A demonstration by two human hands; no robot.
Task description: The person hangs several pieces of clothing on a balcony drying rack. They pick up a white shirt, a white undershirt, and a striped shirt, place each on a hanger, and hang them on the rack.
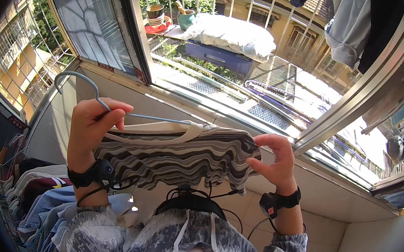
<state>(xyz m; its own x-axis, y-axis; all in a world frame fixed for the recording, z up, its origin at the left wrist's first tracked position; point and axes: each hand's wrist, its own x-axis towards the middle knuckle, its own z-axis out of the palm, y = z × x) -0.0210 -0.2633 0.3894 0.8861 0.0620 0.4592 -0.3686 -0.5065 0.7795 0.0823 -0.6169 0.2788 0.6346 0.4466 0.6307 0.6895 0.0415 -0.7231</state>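
A grey-blue clothes hanger (84,76) runs level in front of me, its hook pointing up at the left. My left hand (95,125) is closed round the hanger just below the hook. From the hanger hangs a striped shirt (174,150) in brown, grey and cream waves, with a pale neckband that droops round the hanger bar. My right hand (278,160) pinches the shirt's right shoulder between thumb and fingers. The hanger's right end is hidden inside the fabric.
Several garments on hangers (46,202) crowd the lower left. Ahead, an open window (138,27) gives onto a barred ledge with a blue box (218,57), a covered white bundle (233,34) and a teal pot (186,19). Clothes (350,31) hang outside at upper right.
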